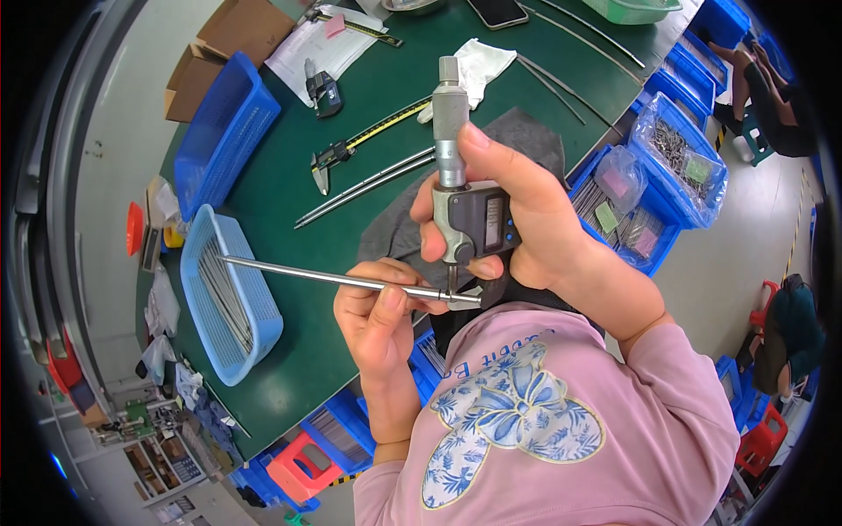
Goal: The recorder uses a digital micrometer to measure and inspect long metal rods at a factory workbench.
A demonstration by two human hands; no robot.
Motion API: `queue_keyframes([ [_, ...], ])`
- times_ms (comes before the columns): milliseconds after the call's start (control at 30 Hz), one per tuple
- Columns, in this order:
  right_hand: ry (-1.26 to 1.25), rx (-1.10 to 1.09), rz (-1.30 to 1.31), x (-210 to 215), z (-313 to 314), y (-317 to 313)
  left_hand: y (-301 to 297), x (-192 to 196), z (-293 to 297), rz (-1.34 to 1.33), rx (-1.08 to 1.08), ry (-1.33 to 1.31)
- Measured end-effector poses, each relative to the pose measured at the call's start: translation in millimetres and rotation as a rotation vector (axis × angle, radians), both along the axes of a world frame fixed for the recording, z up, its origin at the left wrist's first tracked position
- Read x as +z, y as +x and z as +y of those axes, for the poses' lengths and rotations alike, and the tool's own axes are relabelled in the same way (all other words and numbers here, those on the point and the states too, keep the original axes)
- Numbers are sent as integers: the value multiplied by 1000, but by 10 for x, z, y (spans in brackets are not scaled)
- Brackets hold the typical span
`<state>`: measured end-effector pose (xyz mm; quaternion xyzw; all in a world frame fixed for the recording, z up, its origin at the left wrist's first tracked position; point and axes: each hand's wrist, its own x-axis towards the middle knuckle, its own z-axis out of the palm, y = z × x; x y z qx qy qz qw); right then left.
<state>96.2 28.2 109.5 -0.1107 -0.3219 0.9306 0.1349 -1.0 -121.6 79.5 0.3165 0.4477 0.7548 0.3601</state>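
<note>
My left hand (375, 320) pinches a slim, shiny metal rod (317, 276) near its right end. The rod slants across the picture, its far tip over the light blue basket (274, 324). My right hand (526, 197) is wrapped round a digital micrometer (452, 140), held upright with the thumb beside its barrel. The rod's near end lies at the micrometer's lower jaws; whether they touch it I cannot tell. Below my hands, a dark grey cloth (537, 140) lies on the table, partly hidden by the right hand.
On the green table (298, 377) lie two rods (351, 188), a caliper (331, 156), another micrometer (323, 92), a white cloth (482, 68) and a phone (498, 10). A blue basket (224, 131) stands at left. Bins of metal parts (671, 158) are at right; a person (763, 88) is beyond.
</note>
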Motion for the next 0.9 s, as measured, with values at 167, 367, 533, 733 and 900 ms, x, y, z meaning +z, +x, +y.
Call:
queue_keyframes([
  [167,38,-43,-48,-6,-17,-40,-28,-50,-9,-4,11,18],
  [367,46,-15,-51,8,10,-48,-46,-34,18,-20,-1,36],
  [533,76,-33,-88,-42,-29,-96,-53,-26,-2,-84,62,25],
  [733,209,-214,-66,-349,240,-206,-340,-37,-427,-388,-148,42],
  [900,332,-358,-165,-478,418,-382,-317,-57,-761,-458,-426,-123],
])
